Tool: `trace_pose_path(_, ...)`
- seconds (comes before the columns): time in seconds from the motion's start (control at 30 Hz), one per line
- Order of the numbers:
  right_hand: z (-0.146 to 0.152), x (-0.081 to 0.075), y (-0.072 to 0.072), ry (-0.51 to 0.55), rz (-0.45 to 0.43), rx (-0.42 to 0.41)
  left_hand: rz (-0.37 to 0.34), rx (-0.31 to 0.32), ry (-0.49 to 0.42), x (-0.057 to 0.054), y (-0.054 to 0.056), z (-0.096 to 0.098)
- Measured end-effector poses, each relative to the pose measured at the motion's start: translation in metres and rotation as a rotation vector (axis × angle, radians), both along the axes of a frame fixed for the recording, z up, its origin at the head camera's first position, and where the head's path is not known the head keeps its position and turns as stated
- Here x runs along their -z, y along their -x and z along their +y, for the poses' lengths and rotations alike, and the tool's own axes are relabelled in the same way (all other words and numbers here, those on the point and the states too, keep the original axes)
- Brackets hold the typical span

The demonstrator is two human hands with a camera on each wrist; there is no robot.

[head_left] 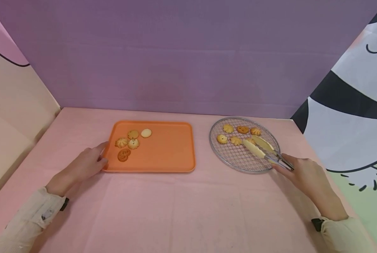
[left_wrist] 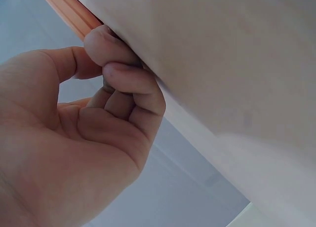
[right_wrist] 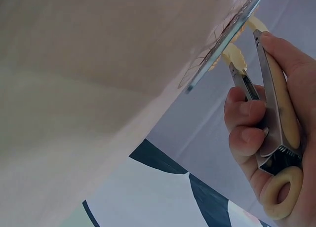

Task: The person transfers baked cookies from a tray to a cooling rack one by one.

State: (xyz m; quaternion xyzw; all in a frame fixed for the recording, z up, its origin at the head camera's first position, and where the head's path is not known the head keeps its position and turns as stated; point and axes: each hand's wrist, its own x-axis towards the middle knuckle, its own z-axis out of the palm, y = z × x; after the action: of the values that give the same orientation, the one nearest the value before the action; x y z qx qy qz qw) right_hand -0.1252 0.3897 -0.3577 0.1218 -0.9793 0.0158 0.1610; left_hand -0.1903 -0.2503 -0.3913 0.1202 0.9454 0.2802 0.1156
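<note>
And here's the right hand (head_left: 308,175) gripping metal-armed tongs (head_left: 257,151), pale tips parted at a golden cookie (head_left: 250,141) on the round wire-mesh rack (head_left: 242,160); five textured neighbours (head_left: 242,129) crowd close. Contact? Can't tell! Over there, the left hand (head_left: 84,163) pinches the smooth orange tray (head_left: 166,147), five cookies (head_left: 133,144) aboard.

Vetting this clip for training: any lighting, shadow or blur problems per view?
Head: fairly even light, soft shadows on the pink table near the left hand and right hand, cookies slightly soft in detail; left wrist: dim, tabletop nearly textureless; right wrist: tongs fairly clear, table surface dim and soft.
</note>
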Motion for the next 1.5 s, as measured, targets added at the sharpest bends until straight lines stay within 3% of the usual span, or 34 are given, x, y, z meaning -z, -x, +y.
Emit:
trace_pose_path(0.63, 0.002, 0.002, -0.002, -0.007, 0.008, 0.020, 0.010, 0.006, 0.004, 0.000, 0.000, -0.001)
trace_pose_path(1.0, -0.007, -0.006, -0.006, 0.004, 0.015, 0.033, 0.026, 0.011, -0.006, -0.001, 0.000, -0.001)
trace_pose_path(1.5, -0.036, -0.013, -0.008, 0.041, 0.069, -0.036, 0.008, 0.007, -0.002, 0.001, 0.001, -0.001)
